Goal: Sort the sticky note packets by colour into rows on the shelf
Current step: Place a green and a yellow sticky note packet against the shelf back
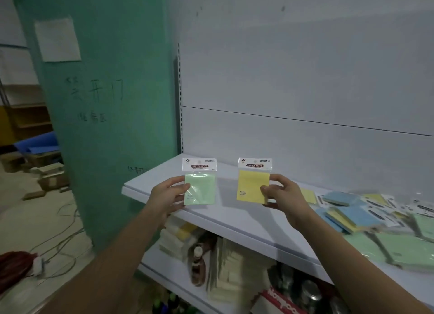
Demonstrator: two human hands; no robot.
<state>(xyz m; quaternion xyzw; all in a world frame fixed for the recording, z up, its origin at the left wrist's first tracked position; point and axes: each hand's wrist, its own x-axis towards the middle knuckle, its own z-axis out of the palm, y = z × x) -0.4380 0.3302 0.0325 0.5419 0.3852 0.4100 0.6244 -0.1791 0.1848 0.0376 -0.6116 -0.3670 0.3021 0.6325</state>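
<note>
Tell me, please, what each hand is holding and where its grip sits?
Left hand pinches the green packet at its left edge; right hand pinches the yellow packet at its right edge.

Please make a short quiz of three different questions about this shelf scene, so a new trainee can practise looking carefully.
1. True or false: the left hand holds a green packet.
2. Which colour is the packet in the right hand? A) blue B) yellow C) pink
3. Fill in: the unsorted pile of packets lies on the person's ____ side of the shelf.

Key:
1. True; thumb on its front, fingers behind.
2. B; it is the yellow packet, held upright above the shelf.
3. Right; blue, yellow and green packets are mixed there.
</note>
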